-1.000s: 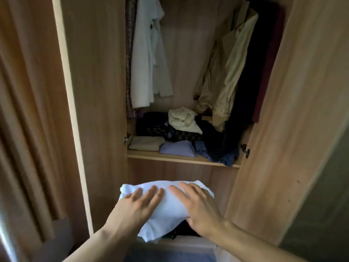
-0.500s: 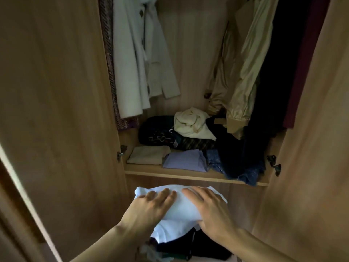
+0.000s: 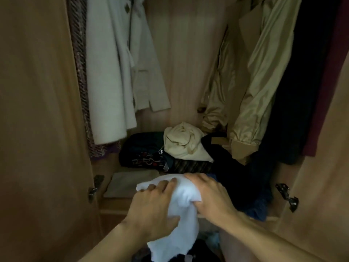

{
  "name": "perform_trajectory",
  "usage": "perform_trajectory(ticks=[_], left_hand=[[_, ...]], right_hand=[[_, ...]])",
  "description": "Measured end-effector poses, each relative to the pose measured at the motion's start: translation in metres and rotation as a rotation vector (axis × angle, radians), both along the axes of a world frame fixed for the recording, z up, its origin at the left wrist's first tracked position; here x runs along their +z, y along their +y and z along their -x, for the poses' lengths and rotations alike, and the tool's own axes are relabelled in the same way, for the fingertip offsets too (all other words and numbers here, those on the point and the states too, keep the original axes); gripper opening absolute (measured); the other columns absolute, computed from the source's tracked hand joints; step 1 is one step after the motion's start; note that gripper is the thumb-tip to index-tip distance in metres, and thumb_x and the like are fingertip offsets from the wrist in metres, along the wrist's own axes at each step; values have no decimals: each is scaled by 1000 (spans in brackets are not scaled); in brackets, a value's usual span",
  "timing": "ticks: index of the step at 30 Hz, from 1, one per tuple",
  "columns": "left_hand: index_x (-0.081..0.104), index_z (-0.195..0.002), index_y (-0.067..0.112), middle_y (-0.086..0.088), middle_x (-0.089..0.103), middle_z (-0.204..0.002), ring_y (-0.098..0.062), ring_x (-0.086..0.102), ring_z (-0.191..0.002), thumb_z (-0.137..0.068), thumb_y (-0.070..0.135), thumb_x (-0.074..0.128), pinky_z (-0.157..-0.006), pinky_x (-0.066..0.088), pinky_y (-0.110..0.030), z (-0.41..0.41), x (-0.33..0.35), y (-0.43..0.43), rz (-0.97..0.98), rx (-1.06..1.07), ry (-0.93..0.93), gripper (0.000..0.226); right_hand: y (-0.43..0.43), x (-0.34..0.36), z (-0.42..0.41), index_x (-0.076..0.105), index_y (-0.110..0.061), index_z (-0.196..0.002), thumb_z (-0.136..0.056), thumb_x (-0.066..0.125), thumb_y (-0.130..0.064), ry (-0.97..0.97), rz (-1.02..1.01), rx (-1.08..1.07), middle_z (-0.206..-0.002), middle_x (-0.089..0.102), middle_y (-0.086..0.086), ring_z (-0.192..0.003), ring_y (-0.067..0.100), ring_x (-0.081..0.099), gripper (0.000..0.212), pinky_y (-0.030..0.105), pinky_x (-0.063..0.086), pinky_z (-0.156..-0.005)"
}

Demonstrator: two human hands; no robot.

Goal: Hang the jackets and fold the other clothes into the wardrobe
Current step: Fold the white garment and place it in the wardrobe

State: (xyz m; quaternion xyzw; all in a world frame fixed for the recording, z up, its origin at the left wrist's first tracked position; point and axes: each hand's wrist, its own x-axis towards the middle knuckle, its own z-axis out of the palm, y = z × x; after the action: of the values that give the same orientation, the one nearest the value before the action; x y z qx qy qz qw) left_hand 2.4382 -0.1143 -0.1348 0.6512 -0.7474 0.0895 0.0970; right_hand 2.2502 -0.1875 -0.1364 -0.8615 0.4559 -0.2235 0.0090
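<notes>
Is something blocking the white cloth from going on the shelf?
Nothing stands before the shelf, but it is crowded: a folded beige cloth lies left of the white cloth, a dark blue heap right. The spot under it is hidden.

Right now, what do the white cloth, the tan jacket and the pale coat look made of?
White cloth: soft, matte, probably cotton knit; it bunches and sags limply. Tan jacket: thin synthetic, maybe nylon, judging by its sheen and crisp creases. Pale coat: thick, matte, wool-like; it hangs in heavy, smooth folds.
</notes>
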Motion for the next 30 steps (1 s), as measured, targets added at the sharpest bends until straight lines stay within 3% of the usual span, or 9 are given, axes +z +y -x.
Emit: perform_trajectory(ticks=[3, 6, 8, 12, 16, 22, 27, 30], left_hand=[[41, -137, 22, 1, 66, -108, -22, 65, -73, -50, 59, 80, -49, 51, -34, -7, 5, -34, 110, 12, -50, 102], [65, -125, 15, -5, 70, -88, -27, 66, -66, -47, 23, 92, -46, 52, -34, -18, 10, -68, 232, 29, -84, 82], [72, -114, 12, -8, 71, -83, -29, 68, -66, -42, 11, 92, -48, 54, -34, -27, 17, -88, 235, 32, -106, 75], [72, -107, 11, -9, 72, -86, -30, 69, -70, -36, 16, 95, -57, 57, -38, -46, 33, -129, 246, -7, -181, 75], [71, -105, 7, -10, 69, -87, -33, 66, -71, -12, 14, 91, -58, 55, -41, -58, 60, -174, 278, -7, -250, 95], [66, -108, 10, -11, 66, -94, -36, 63, -81, -45, 5, 86, -63, 51, -42, -69, 100, -268, 434, -3, -302, 67], [66, -99, 7, -13, 65, -86, -35, 62, -73, -32, 1, 88, -58, 49, -39, -83, 129, -372, 589, -61, -258, 71], [67, -93, 7, -14, 68, -92, -32, 62, -77, -47, 6, 85, -61, 43, -38, -96, 133, -435, 687, -151, -225, 49]], right_hand=[[-28, 15, -14, 44, -35, -142, -78, 63, -26, -26, 44, -21, -132, 58, -3, -114, 23, 60, 67, 36, 53, -86], [-52, 23, -22, 44, -30, -145, -79, 63, -20, -2, 67, -22, -136, 57, 2, -118, 27, 59, 70, 40, 52, -89], [-68, 27, -26, 40, -30, -148, -80, 63, -16, 26, 57, -17, -140, 54, 2, -119, 28, 57, 73, 41, 52, -89], [-109, 37, -33, 32, -31, -152, -82, 61, -17, 99, 131, 4, -151, 43, 0, -126, 28, 50, 77, 39, 48, -95], [-159, 55, -41, 23, -35, -154, -84, 62, -22, 150, 206, 9, -156, 35, -3, -132, 25, 43, 81, 34, 41, -99], [-249, 98, -55, 26, -33, -153, -80, 63, -19, 117, 297, -31, -150, 41, -1, -129, 25, 46, 83, 36, 40, -103], [-350, 121, -74, 22, -32, -155, -90, 56, -22, 45, 393, -85, -154, 38, -1, -134, 20, 42, 74, 29, 26, -109], [-403, 114, -88, 44, -19, -146, -92, 64, -15, -118, 482, -76, -146, 50, 12, -130, 29, 52, 58, 37, 32, -112]])
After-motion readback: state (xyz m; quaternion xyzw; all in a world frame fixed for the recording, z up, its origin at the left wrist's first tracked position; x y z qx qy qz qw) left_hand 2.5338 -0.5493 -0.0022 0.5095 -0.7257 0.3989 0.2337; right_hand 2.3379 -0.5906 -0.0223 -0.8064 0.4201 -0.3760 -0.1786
